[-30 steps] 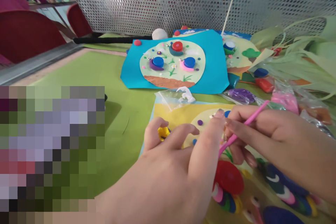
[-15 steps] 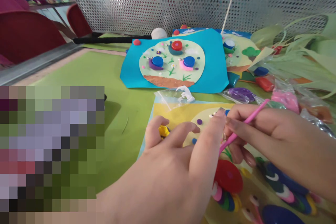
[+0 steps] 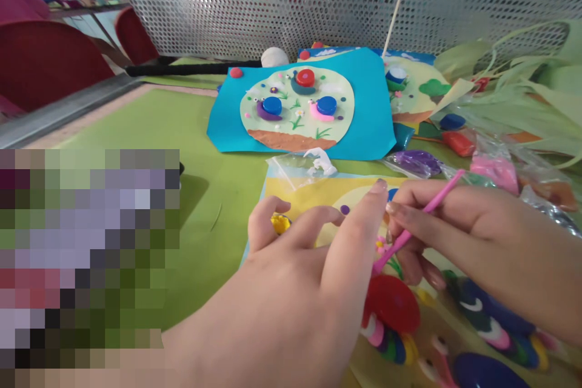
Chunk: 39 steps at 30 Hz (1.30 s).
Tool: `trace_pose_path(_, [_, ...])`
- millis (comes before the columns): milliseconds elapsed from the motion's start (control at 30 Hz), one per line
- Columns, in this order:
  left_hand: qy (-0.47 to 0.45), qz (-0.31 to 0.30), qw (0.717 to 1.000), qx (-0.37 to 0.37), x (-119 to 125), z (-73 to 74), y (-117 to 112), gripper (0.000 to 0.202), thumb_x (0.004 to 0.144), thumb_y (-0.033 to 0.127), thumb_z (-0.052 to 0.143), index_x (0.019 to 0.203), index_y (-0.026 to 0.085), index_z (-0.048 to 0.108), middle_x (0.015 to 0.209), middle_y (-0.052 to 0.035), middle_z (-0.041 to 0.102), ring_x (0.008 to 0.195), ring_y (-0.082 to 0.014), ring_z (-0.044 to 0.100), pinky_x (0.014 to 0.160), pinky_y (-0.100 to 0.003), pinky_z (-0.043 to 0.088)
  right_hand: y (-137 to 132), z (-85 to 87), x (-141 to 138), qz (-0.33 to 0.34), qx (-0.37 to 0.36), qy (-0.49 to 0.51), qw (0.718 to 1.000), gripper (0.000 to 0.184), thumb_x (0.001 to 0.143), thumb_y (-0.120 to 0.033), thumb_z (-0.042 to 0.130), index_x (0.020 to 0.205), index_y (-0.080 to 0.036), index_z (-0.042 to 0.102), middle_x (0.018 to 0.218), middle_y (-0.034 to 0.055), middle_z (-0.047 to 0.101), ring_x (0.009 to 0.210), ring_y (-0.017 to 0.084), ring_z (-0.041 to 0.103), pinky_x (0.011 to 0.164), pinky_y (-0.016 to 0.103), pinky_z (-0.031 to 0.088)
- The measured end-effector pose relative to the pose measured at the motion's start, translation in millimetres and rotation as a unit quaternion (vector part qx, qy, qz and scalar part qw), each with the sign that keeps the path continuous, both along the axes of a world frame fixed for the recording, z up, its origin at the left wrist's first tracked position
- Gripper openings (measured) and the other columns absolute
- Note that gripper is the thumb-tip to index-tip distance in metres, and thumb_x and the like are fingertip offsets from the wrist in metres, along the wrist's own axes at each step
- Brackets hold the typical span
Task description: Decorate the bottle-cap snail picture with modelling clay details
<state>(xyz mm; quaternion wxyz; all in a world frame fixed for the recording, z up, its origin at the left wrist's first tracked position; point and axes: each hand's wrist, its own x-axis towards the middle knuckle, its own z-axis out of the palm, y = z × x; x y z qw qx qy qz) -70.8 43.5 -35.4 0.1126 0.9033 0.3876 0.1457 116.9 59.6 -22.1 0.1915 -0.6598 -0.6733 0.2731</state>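
My right hand [image 3: 459, 236] is closed round a pink plastic clay modelling tool [image 3: 425, 215], its lower end slanting down to the left behind my left thumb. Over the picture, my left hand [image 3: 291, 291] has its fingers apart and bent, with nothing visible in them. Both hands are above a yellow sheet [image 3: 300, 191] carrying clay decorations. A pink clay flower [image 3: 382, 245] shows beside the tool. Nearer me are a red round cap [image 3: 394, 303] and a dark blue cap [image 3: 486, 371] with striped clay parts. A yellow clay piece [image 3: 280, 224] peeks between my left fingers.
Behind the sheet lies a blue card [image 3: 373, 97] with clay snails. A plastic bag with white clay [image 3: 321, 162] touches the sheet's far edge. Bags of purple clay [image 3: 416, 162] and pink clay [image 3: 495, 171] lie at right. A perforated metal panel [image 3: 254, 6] stands at the back.
My left hand has shifted slightly left, and the gap to my right fingers is wider. The pink flower now shows between them. The tool's lower end has moved a little left.
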Motion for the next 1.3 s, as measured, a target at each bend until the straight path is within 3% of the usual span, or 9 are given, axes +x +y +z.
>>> trace_pose_path(200, [0.005,-0.013,1.000,-0.015,-1.3,-0.2,2.5,0.074,0.070,0.007,0.033,0.139,0.011,0.006,0.108,-0.0157,0.064,0.115,-0.0294,0.050,0.091,-0.074,0.026,-1.4,-0.7,2.6,-0.009,0.002,-0.004,1.000,0.046,0.081,-0.058,0.045,0.051,-0.024,0.056,0.038,-0.0012,0.047,0.035,0.014,0.048,0.037,0.026,0.040])
trace_pose_path(333, [0.001,-0.030,0.999,-0.020,-1.0,-2.5,2.0,0.075,0.070,0.008,0.034,0.139,0.007,0.003,0.102,-0.0159,0.066,0.115,-0.0315,0.050,0.090,-0.076,0.025,3.1,3.7,2.9,0.029,-0.009,-0.027,0.999,0.051,0.083,-0.051,0.040,0.043,-0.024,0.056,0.037,0.0004,0.050,0.030,0.011,0.045,0.032,0.024,0.037])
trace_pose_path(567, [-0.031,-0.031,0.992,-0.116,1.1,1.4,6.2,0.078,0.067,0.012,0.036,0.140,0.013,0.007,0.087,-0.0074,0.070,0.121,-0.0331,0.043,0.095,-0.076,0.014,5.9,4.8,1.3,0.054,-0.010,-0.028,0.998,0.052,0.084,-0.043,0.036,0.040,-0.025,0.057,0.038,0.0008,0.055,0.029,0.010,0.047,0.031,0.020,0.037])
trace_pose_path(733, [-0.029,-0.021,0.993,-0.112,0.7,6.0,5.9,0.079,0.065,0.009,0.035,0.140,0.011,0.011,0.082,-0.0067,0.070,0.117,-0.0324,0.047,0.095,-0.076,0.015,2.9,5.8,1.3,0.074,-0.022,-0.024,0.997,0.053,0.087,-0.040,0.036,0.040,-0.024,0.057,0.036,-0.0006,0.055,0.028,0.008,0.048,0.031,0.018,0.037])
trace_pose_path(833, [-0.024,-0.029,0.993,-0.109,-0.4,6.6,4.8,0.075,0.065,0.010,0.036,0.138,0.013,0.019,0.080,-0.0062,0.070,0.116,-0.0334,0.048,0.095,-0.076,0.015,4.2,4.4,1.7,0.083,0.017,0.004,0.996,0.054,0.086,-0.041,0.036,0.038,-0.025,0.055,0.033,-0.0021,0.053,0.025,0.008,0.046,0.027,0.017,0.037])
trace_pose_path(967, [-0.016,-0.011,0.997,-0.070,-0.1,2.6,3.8,0.072,0.071,0.007,0.031,0.139,0.011,0.007,0.086,-0.0074,0.068,0.112,-0.0272,0.051,0.095,-0.073,0.020,5.6,1.5,5.5,0.083,0.073,0.005,0.994,0.053,0.085,-0.041,0.038,0.037,-0.028,0.056,0.033,-0.0043,0.053,0.022,0.007,0.046,0.023,0.014,0.037])
trace_pose_path(1100, [-0.004,-0.001,0.999,-0.043,0.3,1.0,1.4,0.071,0.071,0.006,0.029,0.138,0.014,0.006,0.098,-0.0096,0.067,0.110,-0.0254,0.052,0.094,-0.071,0.022,5.3,2.0,6.1,0.083,0.083,-0.005,0.993,0.051,0.085,-0.037,0.040,0.038,-0.027,0.056,0.032,-0.0052,0.053,0.021,0.006,0.046,0.023,0.011,0.036])
trace_pose_path(1300, [-0.009,-0.010,0.998,-0.069,-0.8,5.0,0.7,0.073,0.071,0.005,0.028,0.139,0.008,0.003,0.085,-0.0068,0.069,0.115,-0.0274,0.047,0.094,-0.074,0.018,6.9,2.6,0.8,0.097,0.076,0.005,0.992,0.051,0.085,-0.036,0.040,0.037,-0.026,0.055,0.029,-0.0064,0.051,0.020,0.005,0.044,0.022,0.010,0.035])
